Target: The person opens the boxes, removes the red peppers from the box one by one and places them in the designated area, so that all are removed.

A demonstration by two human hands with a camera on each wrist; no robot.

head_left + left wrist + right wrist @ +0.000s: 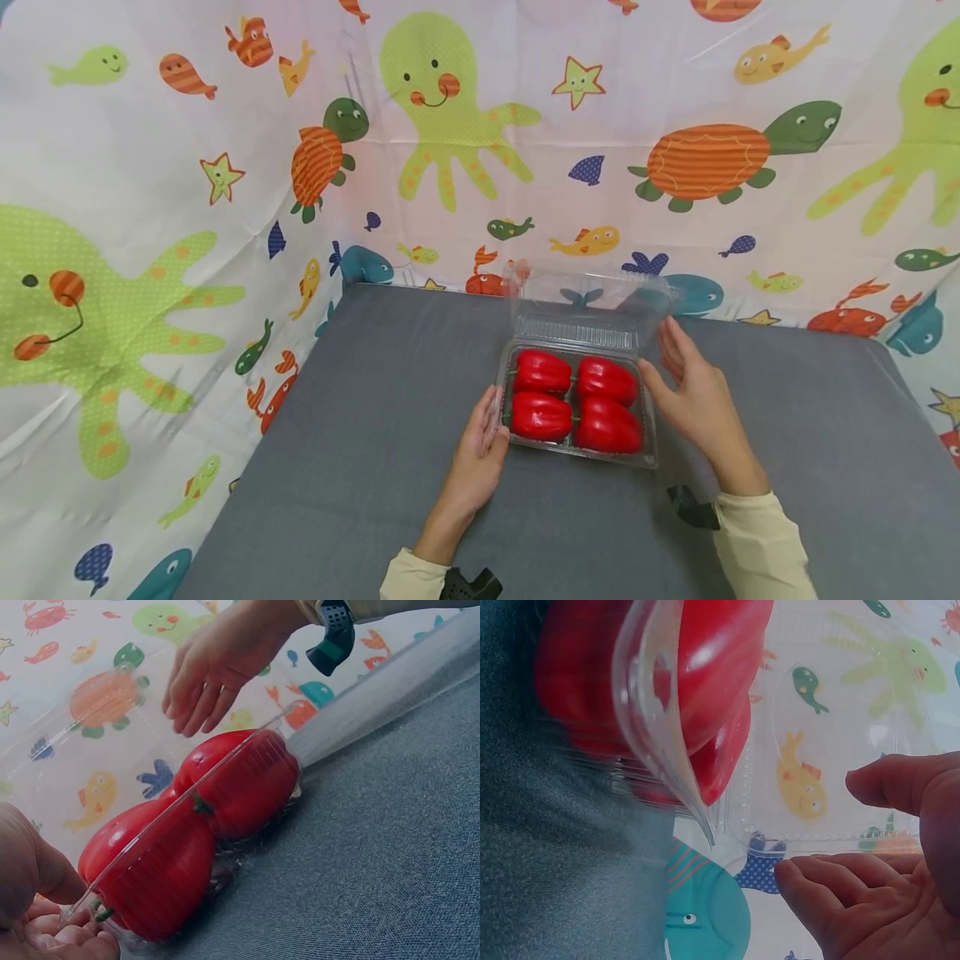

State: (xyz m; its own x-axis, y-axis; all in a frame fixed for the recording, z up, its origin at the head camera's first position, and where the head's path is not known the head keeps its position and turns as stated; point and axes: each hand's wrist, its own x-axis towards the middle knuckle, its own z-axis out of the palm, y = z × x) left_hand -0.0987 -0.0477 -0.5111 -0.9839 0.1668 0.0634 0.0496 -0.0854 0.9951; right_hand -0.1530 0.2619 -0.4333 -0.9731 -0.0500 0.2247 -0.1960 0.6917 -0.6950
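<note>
A clear plastic clamshell container [577, 450] stands on the grey table with its lid [585, 304] raised at the back. Several red bell peppers [542, 417] fill it in two rows, and green stems [201, 805] show between them. My left hand [480, 446] holds the container's left side near the front corner, thumb toward the front and fingers along the wall. To the right of the lid, my right hand [693, 400] is spread with its fingers extended. In the right wrist view its thumb and fingers stand apart, overlapping the transparent lid, with nothing between them.
A white curtain [510, 167] printed with sea animals hangs behind the table and along its left side. The lid leans back close to the curtain. Grey cloth [360, 467] covers the table. Dark straps [692, 507] sit at both wrists.
</note>
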